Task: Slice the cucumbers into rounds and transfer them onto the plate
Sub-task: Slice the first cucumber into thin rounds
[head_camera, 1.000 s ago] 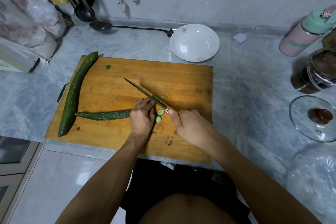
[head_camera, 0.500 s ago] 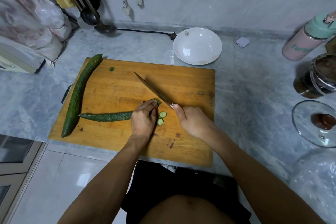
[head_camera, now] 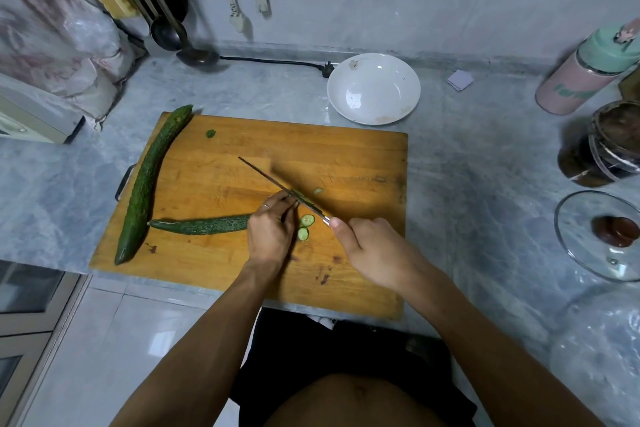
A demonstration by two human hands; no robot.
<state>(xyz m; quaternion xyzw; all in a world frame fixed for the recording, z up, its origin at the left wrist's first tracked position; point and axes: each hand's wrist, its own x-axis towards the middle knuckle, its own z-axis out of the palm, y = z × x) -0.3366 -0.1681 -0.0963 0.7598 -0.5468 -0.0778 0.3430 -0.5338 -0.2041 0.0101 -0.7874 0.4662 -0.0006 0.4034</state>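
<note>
Cucumbers (head_camera: 201,225) on wooden board (head_camera: 346,156), marble counter (head_camera: 485,184)

Left hand (head_camera: 270,232) fingers curled down; right hand (head_camera: 372,250) fist-gripped, thumb extended.

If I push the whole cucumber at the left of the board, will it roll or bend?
The cucumber is curved, so it would probably pivot or rock rather than roll straight. It looks thick and firm, so likely stiff. One end overhangs the board, so a push might tip it off.

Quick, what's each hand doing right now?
Left hand: holds down the cucumber being cut.
Right hand: grips the knife.
</note>
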